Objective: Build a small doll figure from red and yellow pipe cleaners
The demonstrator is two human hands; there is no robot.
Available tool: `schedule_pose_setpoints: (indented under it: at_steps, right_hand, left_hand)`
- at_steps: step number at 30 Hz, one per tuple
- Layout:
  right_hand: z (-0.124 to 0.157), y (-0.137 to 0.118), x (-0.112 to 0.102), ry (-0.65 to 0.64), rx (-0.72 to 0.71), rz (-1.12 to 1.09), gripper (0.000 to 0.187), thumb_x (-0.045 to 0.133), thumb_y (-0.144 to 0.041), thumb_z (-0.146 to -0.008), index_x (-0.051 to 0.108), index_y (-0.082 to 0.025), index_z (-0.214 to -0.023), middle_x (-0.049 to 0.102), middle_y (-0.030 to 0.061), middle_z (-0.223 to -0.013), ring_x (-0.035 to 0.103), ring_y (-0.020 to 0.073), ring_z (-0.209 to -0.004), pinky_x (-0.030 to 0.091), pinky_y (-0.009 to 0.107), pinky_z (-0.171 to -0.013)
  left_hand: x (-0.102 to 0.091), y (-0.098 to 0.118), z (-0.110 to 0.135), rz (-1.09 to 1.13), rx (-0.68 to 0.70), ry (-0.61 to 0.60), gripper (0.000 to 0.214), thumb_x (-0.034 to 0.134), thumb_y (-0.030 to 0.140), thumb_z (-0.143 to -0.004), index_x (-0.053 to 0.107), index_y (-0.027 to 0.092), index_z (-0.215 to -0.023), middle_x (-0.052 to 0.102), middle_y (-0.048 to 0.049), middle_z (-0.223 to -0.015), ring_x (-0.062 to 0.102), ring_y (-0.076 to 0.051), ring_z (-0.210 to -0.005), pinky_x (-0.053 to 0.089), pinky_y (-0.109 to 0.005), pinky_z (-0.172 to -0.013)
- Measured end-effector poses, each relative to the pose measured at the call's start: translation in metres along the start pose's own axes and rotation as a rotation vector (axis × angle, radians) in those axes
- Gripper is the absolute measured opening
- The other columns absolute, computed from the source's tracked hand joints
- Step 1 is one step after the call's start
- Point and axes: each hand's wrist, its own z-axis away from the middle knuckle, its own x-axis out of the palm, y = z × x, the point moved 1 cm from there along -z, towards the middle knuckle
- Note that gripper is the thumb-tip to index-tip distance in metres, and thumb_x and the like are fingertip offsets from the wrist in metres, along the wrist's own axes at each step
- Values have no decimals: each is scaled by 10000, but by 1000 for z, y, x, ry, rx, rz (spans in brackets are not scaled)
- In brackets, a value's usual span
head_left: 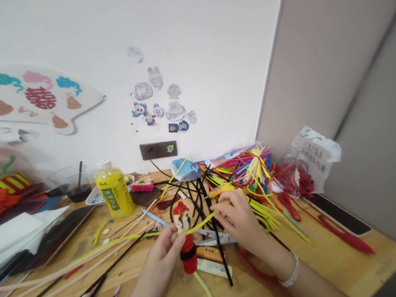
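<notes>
My left hand (165, 250) is closed around a small red doll (186, 242) with a red topknot, a painted face and a black waistband, held upright over the wooden table (332, 261). A yellow-green pipe cleaner (201, 222) runs across the doll's neck. My right hand (237, 219), with a white bracelet at the wrist, pinches that pipe cleaner just right of the doll. A loose end of yellow-green pipe cleaner (205, 289) hangs below the doll.
A heap of coloured pipe cleaners (252, 171) lies behind my right hand, black ones (195, 195) beside it. Scissors (213, 239) lie under the hands. A yellow bottle (113, 190), a plastic cup (69, 183), red tools (344, 237) and a plastic bag (311, 154) stand around.
</notes>
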Motion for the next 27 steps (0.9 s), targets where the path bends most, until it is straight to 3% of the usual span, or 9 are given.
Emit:
schedule_pose_setpoints:
  at_steps: [2,3,6,8,10,14,19,24,27]
  right_hand:
    - [-2,9,-11,47,9,94,186,451,-214,-841,613,-191,-929,545,89,-939,461,212,-921,363,359,-805]
    - [-1,15,-17,0,42,107,174,450,-217,-837,608,-189,-906,557,82,-910,480,205,-890,374,342,-780]
    - [10,32,-30,-366,242,98,111,538,-238,-760,586,-199,-853,597,25,-760,533,161,-673,379,261,-600]
    - [23,39,-30,-613,320,161,285,642,-249,-635,585,-202,-910,626,29,-775,557,178,-648,363,251,-557]
    - [34,42,-26,-716,336,285,421,635,-183,-591,571,-189,-1007,636,78,-892,583,228,-775,379,267,-620]
    - [40,34,-19,-730,449,467,571,517,-25,-571,525,-163,-1126,618,133,-985,568,268,-908,390,309,-731]
    - [53,23,-23,-677,317,182,547,566,-144,-587,529,-237,-1125,559,82,-1091,502,253,-1007,379,317,-832]
    - [69,35,-7,-466,439,210,534,532,-115,-566,552,-201,-1092,570,94,-1038,506,250,-981,399,334,-839]
    - [66,45,-8,-363,382,303,554,461,-56,-565,566,-196,-1091,582,95,-1015,514,249,-979,401,356,-849]
  left_hand:
    - [-6,3,-2,-54,16,91,376,613,509,-647,552,189,-836,682,-27,-808,616,-222,-842,440,-313,-805]
    - [-10,4,-4,-78,25,141,375,609,515,-645,541,191,-821,679,-27,-799,613,-226,-852,440,-310,-802]
    - [-25,6,-10,-115,95,292,404,618,537,-611,507,196,-797,660,-36,-812,599,-242,-878,441,-310,-789]
    - [-34,6,-14,-106,150,374,423,620,540,-597,505,197,-815,645,-38,-832,585,-250,-905,438,-315,-797]
    - [-40,7,-17,-91,187,436,423,617,544,-588,508,204,-814,630,-19,-762,586,-251,-883,441,-324,-795]
    - [-45,7,-19,-94,268,520,373,621,530,-579,509,220,-754,587,12,-638,597,-255,-822,454,-348,-777]
    - [-48,3,-25,-117,309,517,389,593,519,-637,515,204,-851,646,-36,-773,604,-276,-887,444,-396,-808]
    - [-47,5,-35,-166,344,493,424,550,532,-683,507,186,-924,655,-81,-915,596,-272,-926,431,-414,-835]
    - [-45,11,-44,-218,383,511,405,534,522,-703,508,187,-928,642,-74,-910,600,-265,-901,445,-406,-803]
